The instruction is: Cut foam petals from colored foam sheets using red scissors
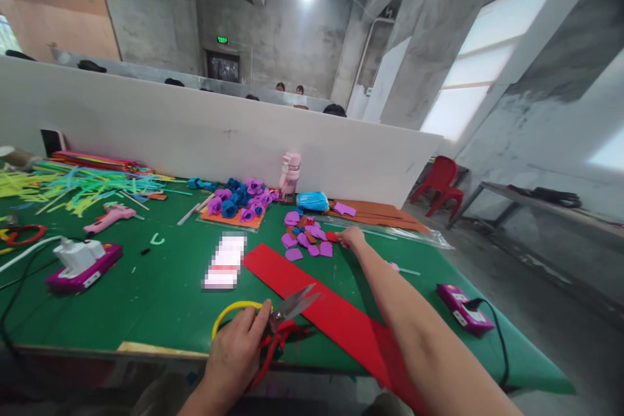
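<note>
My left hand (238, 344) is closed around a pair of scissors (291, 307) with yellow and red handles. The blades are slightly apart and lie over a long red strip (322, 302), which runs from mid-table to the front edge under my right forearm. Stretched forward, my right hand (351, 238) has its fingers pinched on a small red piece (332, 236). That piece is at the right side of a pile of cut petal-shaped pieces (302, 239), mostly purple with some brown, blue and red.
Purple and blue flowers (238, 198) sit on an orange sheet behind. Nearby stand a pink bottle (290, 175) and a blue packet (312, 201). Power strips (465, 310) lie at both sides; a pink glue gun (111, 218) and colourful strips (97, 182) are left. A white partition (219, 123) borders the back.
</note>
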`<state>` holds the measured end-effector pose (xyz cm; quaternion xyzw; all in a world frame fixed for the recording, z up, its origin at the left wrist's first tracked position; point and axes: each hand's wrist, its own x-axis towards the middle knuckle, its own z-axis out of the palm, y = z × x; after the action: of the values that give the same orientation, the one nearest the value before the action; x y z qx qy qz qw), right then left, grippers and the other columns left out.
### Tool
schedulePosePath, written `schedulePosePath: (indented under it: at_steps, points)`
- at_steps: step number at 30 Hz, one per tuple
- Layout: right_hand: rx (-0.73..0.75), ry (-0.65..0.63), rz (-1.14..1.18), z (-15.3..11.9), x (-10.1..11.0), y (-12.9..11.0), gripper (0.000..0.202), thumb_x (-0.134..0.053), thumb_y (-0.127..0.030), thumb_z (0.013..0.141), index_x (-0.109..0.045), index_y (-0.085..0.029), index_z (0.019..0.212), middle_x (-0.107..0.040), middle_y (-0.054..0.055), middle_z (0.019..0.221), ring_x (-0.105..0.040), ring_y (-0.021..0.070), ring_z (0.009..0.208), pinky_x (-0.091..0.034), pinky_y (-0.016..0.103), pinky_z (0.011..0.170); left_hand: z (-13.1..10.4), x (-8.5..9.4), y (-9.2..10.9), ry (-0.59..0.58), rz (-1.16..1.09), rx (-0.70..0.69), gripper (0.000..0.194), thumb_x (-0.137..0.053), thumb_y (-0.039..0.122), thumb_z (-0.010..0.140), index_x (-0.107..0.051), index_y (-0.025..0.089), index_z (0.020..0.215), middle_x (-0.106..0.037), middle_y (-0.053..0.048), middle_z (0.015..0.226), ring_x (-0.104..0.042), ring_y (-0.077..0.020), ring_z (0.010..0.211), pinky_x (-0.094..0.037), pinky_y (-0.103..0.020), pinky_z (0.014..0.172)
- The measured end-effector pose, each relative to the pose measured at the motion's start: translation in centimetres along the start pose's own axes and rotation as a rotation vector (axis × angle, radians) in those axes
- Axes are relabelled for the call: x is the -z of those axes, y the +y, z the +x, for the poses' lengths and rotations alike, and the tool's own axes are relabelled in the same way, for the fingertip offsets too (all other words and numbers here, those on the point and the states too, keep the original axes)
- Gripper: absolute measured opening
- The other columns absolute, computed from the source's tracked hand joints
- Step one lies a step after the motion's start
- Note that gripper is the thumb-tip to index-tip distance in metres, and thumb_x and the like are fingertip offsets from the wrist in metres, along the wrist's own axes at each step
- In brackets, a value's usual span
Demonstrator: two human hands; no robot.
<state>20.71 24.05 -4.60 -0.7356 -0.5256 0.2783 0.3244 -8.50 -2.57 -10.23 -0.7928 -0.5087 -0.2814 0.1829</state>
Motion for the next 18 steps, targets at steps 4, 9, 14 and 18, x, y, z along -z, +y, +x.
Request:
schedulePosePath:
  at_steps: [4,9,14,18]
  points:
    - [0.023,-0.009,-0.218,-0.1,1.5,-0.2,0.029,-0.054,-0.032,0.089,-0.056,-0.019,0.114,-0.057,0.008,0.118,-0.058,0.0209,0.100,-0.050,0.041,0.083,-0.2,-0.2,0.0,-0.011,0.018,0.004,0.050,-0.042,0.003,0.077,-0.045,0.016,0.126,-0.061,-0.005,0.084,-0.060,-0.0173,0.073,-0.048,-0.025,0.060]
    - [0.176,-0.090,-0.365,-1.1,0.8,-1.4,0.027,-0.054,-0.032,0.088,-0.058,-0.018,0.111,-0.058,0.007,0.115,-0.059,0.0208,0.098,-0.051,0.040,0.082,-0.1,-0.1,0.0,-0.007,0.016,0.007,0.045,-0.045,0.007,0.080,-0.048,0.016,0.123,-0.061,-0.005,0.084,-0.060,-0.0173,0.072,-0.048,-0.025,0.059]
    - [0.250,-0.160,-0.420,-2.3,-2.4,-2.2,0.026,-0.057,-0.032,0.087,-0.059,-0.016,0.107,-0.060,0.007,0.112,-0.059,0.0212,0.099,-0.050,0.042,0.084,0.1,0.3,0.1,-0.033,-0.021,0.015,0.043,-0.047,0.010,0.080,-0.049,0.014,0.123,-0.061,-0.005,0.082,-0.060,-0.0181,0.072,-0.048,-0.026,0.058]
    - [0.199,-0.138,-0.384,-2.2,-3.2,-2.1,0.027,-0.056,-0.031,0.087,-0.058,-0.017,0.110,-0.058,0.008,0.115,-0.058,0.0215,0.101,-0.049,0.043,0.085,0.1,0.3,0.1,-0.056,-0.001,0.019,0.047,-0.046,0.007,0.078,-0.049,0.015,0.124,-0.062,-0.006,0.086,-0.061,-0.0183,0.075,-0.048,-0.026,0.060]
